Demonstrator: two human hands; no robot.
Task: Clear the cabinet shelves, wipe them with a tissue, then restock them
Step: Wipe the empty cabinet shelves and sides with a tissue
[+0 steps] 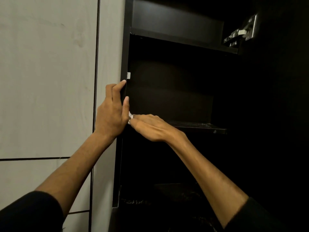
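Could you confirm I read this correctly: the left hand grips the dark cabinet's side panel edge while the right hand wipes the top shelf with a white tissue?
Not quite. The head view shows the right hand pressing the white tissue on the middle dark shelf, not the top shelf. The left hand does grip the dark cabinet's side panel edge.

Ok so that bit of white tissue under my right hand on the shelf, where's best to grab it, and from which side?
Pinch the tissue at the white corner poking out past the right hand fingertips, coming from the open front of the cabinet. Only that edge shows; the rest lies flat under the fingers on the middle shelf. The left hand, gripping the cabinet's side panel, blocks the left.
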